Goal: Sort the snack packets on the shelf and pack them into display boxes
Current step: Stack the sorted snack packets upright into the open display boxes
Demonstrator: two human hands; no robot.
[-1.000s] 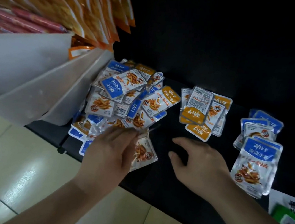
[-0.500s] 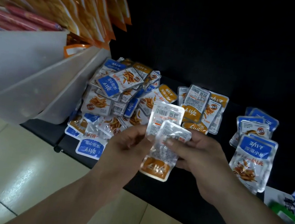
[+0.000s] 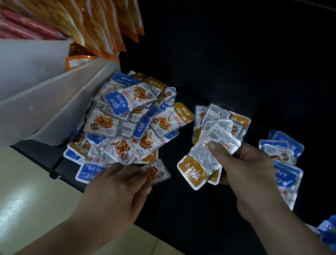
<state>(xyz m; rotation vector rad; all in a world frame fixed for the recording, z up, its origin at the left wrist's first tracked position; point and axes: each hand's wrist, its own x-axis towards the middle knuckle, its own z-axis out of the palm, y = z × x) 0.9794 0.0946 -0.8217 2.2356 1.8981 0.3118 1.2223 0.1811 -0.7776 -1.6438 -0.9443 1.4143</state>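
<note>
A mixed heap of small blue and orange snack packets lies on the dark shelf. My right hand grips a small stack of orange packets, back sides up, thumb on top. Behind them lies a sorted orange pile. A sorted blue pile sits to the right. My left hand is at the heap's near edge, its fingertips on a blurred packet; whether it pinches it is unclear.
White plastic display bins stand tilted at the left, with large orange bags and red packs above them. Blue packaging shows at the right edge. Beige floor tiles lie below the shelf's front edge.
The two orange packets passed from both hands into my right hand alone, which drew right. My left hand dropped back to the heap's near edge and touches another packet.
</note>
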